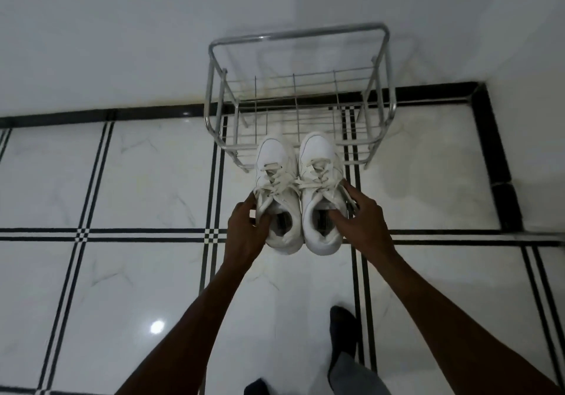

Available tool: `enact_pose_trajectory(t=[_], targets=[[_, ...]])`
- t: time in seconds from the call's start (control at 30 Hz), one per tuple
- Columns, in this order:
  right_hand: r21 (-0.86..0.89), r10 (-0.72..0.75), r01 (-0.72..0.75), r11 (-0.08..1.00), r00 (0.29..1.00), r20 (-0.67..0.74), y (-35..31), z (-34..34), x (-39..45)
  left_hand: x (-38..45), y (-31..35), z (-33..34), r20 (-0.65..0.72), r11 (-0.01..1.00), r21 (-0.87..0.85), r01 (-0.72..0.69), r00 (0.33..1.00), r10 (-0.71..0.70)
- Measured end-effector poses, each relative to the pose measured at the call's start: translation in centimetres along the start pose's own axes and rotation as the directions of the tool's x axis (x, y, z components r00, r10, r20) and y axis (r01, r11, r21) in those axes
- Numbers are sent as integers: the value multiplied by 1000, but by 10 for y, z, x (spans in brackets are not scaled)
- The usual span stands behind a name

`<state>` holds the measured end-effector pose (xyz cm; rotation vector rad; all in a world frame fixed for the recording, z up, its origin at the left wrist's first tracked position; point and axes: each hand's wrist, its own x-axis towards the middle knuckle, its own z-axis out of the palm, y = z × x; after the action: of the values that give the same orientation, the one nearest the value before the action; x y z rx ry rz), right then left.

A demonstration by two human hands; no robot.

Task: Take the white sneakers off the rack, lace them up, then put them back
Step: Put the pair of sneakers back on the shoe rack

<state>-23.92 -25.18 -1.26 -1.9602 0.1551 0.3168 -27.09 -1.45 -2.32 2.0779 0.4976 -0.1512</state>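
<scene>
Two white sneakers, side by side with toes pointing toward the rack: the left sneaker (276, 193) and the right sneaker (321, 186), both laced, the lace ends lying loose across the tongues. Each is held at its collar in front of the lower tier, the toes overlapping the front edge of the rack as seen from above; whether the soles rest on the wire cannot be told. The left hand (244, 229) grips the outer collar of the left sneaker, thumb hooked into the opening. The right hand (360, 214) grips the right sneaker likewise, one digit inside the opening and the rest curled over its outer side. The metal rack (301, 32), a tubular frame with wire-grid shelves, stands against a white wall. Beneath lies the floor (146, 174), glossy white tile with black line borders. A dark-socked foot (342, 324) shows below the right forearm.
</scene>
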Motion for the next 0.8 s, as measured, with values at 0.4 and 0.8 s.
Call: enact_pose_trajectory(t=[0.4, 0.8], targets=[[-80, 38, -34, 996, 998, 46, -69, -15, 131, 127, 81, -13, 27, 1000, 16, -5, 1000, 4], [-125, 77, -77, 989, 997, -2, -40, 31, 292, 302, 47, 23, 111, 998, 55, 25, 993, -31]])
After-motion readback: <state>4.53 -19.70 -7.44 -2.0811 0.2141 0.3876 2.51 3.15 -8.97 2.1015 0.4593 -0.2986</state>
